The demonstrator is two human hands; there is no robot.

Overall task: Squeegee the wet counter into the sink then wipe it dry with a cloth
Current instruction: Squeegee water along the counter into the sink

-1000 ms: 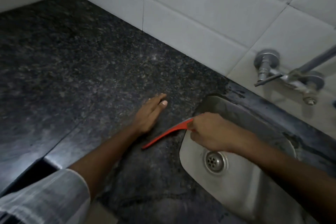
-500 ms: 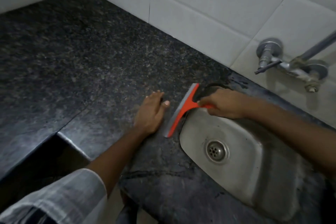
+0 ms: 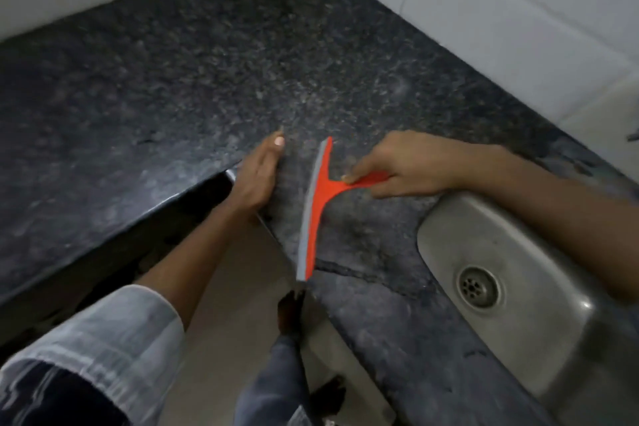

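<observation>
dark speckled stone worktop [image 3: 214, 79] filling most of the view, meeting white tiled walls [image 3: 501, 21] at a far corner. right hand [image 3: 401, 166] closed round the red handle of a squeegee [image 3: 320, 204], fingers [image 3: 356, 174] curled and pinching the handle, thumb side hidden under it. squeegee lying across the worktop left of the sink [image 3: 539, 273], grey blade edge facing left, long bar running from the far end near the left hand down to the worktop's front edge, near tip just over that edge. whether the blade presses on the stone or hangs just above it, cannot tell. left hand [image 3: 257, 180] flat on the worktop just beside the blade, palm down, fingers [image 3: 273, 152] pressed together and pointing away, heel of the hand at the corner where the front edge steps back. steel sink set into the worktop at right, round drain [image 3: 478, 285] in its bottom, right forearm crossing over its far rim. dark crack-like line [image 3: 366, 273] in the stone between squeegee tip and sink. darker patch on the stone beside the bar, wet or only shaded, cannot tell. pale grey sleeve [image 3: 114, 342] on the left arm, lower left. below the front edge, beige floor [image 3: 224, 322], a jeans leg [image 3: 273, 377] and a bare foot [image 3: 288, 315].
</observation>
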